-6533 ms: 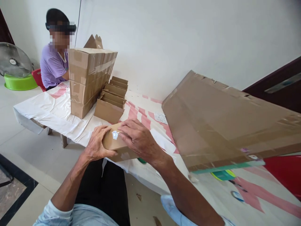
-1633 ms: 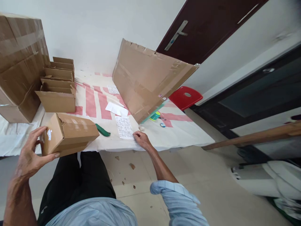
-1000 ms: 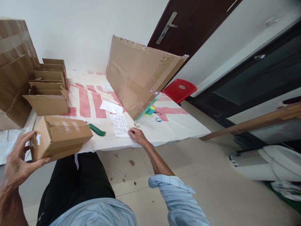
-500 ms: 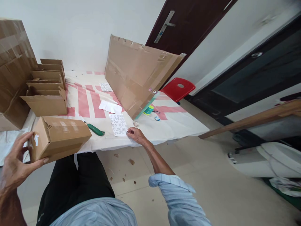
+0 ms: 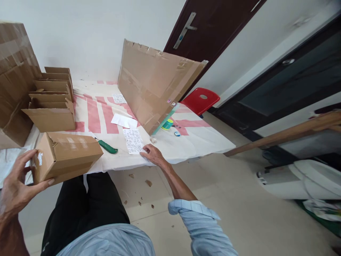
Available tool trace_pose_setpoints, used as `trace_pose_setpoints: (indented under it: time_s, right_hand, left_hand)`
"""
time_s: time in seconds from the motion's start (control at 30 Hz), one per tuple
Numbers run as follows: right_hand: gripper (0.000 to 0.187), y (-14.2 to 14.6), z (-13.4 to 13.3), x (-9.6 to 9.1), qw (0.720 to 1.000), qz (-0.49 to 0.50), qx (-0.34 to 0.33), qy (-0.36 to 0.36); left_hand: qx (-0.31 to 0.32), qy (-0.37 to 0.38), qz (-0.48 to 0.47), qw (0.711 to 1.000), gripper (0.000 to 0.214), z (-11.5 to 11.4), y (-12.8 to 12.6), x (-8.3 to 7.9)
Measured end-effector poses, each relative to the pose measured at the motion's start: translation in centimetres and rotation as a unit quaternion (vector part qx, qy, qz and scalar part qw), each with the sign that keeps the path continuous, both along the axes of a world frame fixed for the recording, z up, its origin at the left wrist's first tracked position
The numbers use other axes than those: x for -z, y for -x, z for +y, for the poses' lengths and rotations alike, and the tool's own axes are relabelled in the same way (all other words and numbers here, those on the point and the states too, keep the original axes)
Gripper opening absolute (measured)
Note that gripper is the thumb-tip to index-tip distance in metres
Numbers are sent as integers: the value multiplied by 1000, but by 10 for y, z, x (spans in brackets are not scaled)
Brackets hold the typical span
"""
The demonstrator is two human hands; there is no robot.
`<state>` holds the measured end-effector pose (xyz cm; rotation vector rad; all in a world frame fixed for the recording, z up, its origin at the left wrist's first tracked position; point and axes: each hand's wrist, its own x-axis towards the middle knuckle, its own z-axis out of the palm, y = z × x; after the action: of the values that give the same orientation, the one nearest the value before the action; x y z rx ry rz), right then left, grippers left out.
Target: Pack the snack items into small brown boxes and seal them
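My left hand (image 5: 20, 185) grips the closed cardboard box (image 5: 76, 151) by its left end, thumb along the bottom edge and fingers at the upper side. A small white label (image 5: 40, 158) is on that end. The box is tilted at the table's front edge. My right hand (image 5: 152, 155) is at the lower right corner of a white sheet of small printed stickers (image 5: 132, 141), thumb and index finger bent around that corner. Whether a sticker is between the fingertips is too small to see. A green-handled knife (image 5: 108, 146) lies between box and sheet.
Several open cardboard boxes (image 5: 53, 119) stand in a row at the left, beside a large carton (image 5: 16, 74). A big cardboard panel (image 5: 154, 85) stands on the table. Near it lie a blank white paper (image 5: 124, 121), a green tape roll (image 5: 167, 124) and a red chair (image 5: 201, 100).
My right hand has shifted slightly left at the sheet's corner, and its thumb and index finger have parted a little. My left hand and the box are nearly unmoved.
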<state>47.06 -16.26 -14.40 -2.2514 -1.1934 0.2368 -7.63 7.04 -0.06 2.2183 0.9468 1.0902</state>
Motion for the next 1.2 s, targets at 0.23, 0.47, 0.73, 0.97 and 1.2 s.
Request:
trace_pose_setpoints:
  time_s: [0.23, 0.47, 0.73, 0.97, 1.2]
  right_hand:
    - [24, -5, -2, 2, 999, 3, -19, -37]
    - [17, -5, 3, 8, 999, 6, 10, -48]
    - [20, -6, 0, 8, 998, 18, 38, -43]
    - [23, -2, 2, 2, 999, 2, 35, -37]
    - [21, 0, 7, -1, 999, -12, 46, -16]
  left_hand:
    - [26, 37, -24, 999, 96, 1, 0, 2]
    - [21, 41, -19, 999, 97, 0, -1, 0]
    - [23, 42, -15, 999, 97, -1, -3, -2]
    - [25, 33, -18, 999, 94, -2, -3, -3]
    - [27, 39, -18, 999, 95, -2, -3, -3]
